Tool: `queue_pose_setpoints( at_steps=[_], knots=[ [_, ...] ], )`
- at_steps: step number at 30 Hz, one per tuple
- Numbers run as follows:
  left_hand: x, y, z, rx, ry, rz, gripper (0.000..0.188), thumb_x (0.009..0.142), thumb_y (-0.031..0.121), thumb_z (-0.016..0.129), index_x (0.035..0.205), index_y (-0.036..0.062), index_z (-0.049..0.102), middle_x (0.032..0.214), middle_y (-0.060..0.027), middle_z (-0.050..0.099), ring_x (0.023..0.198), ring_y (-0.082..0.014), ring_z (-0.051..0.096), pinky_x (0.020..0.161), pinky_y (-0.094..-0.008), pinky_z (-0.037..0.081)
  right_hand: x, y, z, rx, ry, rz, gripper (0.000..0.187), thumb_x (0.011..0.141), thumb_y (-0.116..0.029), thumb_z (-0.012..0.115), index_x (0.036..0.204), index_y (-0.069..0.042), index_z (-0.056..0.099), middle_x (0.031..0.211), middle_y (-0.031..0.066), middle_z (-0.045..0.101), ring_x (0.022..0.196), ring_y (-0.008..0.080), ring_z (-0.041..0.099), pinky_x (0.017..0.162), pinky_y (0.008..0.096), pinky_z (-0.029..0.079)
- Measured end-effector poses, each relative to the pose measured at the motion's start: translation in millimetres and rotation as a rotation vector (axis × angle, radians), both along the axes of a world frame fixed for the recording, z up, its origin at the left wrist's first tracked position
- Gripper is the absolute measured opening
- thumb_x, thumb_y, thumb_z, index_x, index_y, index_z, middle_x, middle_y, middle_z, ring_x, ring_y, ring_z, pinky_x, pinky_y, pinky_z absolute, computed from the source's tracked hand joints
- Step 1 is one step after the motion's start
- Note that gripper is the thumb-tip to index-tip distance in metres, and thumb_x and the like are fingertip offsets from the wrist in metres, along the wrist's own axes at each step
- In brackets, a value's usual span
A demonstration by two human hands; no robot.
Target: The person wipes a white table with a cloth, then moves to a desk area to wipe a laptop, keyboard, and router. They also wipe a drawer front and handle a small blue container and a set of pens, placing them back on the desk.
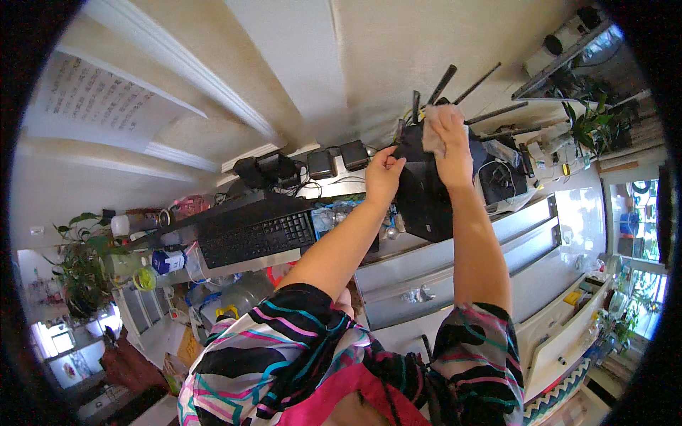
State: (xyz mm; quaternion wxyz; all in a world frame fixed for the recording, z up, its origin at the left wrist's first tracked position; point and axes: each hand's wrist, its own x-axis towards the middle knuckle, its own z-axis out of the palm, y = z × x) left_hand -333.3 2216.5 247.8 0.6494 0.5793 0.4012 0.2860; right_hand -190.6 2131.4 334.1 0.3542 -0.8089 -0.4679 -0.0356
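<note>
Right hand (449,138) at about one o'clock from frame centre, fingers closed on a pale cloth (432,138), pressed against the top of a black box (426,192) with several thin black antennas (442,84) fanning upward from it. Left hand (383,174) just at nine o'clock of the right hand, pinched shut on the box's upper left edge. Hands close together, not touching each other, both on the box. Box standing on a cluttered white shelf top (540,213), near twelve o'clock of centre. At nine o'clock of the box, a black keyboard (257,238) lying tilted, with small dark adapters (334,162) at the keyboard's one o'clock. Cables and small gadgets (506,177) at three o'clock of the box. Potted plant (593,121) farther out at two o'clock; another leafy plant (79,266) far off at nine o'clock. Both forearms bare, rising from striped sleeves (284,341) at six o'clock.
</note>
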Motion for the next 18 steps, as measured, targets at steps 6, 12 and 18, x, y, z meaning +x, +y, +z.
queue_pose_setpoints(
  at_steps=[6,12,18],
  knots=[
    [-3,2,6,0.079,0.054,-0.031,0.042,0.088,0.012,0.078,0.126,-0.0003,0.065,0.085,-0.0018,0.066,0.076,-0.0108,0.058,0.071,-0.0264,0.048,-61,-80,-16,-0.162,-0.089,0.102,0.058,0.075,0.008,0.060,0.131,-0.005,0.065,0.145,0.0143,0.056,0.143,0.0375,0.042,0.120,0.0454,0.031],
    [-36,26,5,0.211,0.063,-0.162,0.056,0.084,0.020,0.082,0.132,0.0009,0.060,0.112,-0.0152,0.069,0.100,-0.0224,0.066,0.089,-0.0343,0.053,-110,-144,-26,-0.108,0.100,0.036,0.050,0.078,0.006,0.059,0.126,-0.003,0.068,0.140,0.0161,0.060,0.138,0.0386,0.048,0.117,0.0463,0.035],
    [-133,3,12,0.867,0.778,-0.789,0.098,0.059,0.039,0.092,0.141,0.0043,0.051,0.132,-0.0148,0.058,0.127,-0.0340,0.052,0.107,-0.0461,0.041,-163,-189,-22,0.094,0.439,-0.234,0.044,0.083,0.005,0.062,0.125,-0.003,0.069,0.140,0.0192,0.059,0.132,0.0359,0.055,0.112,0.0417,0.041]
  ],
)
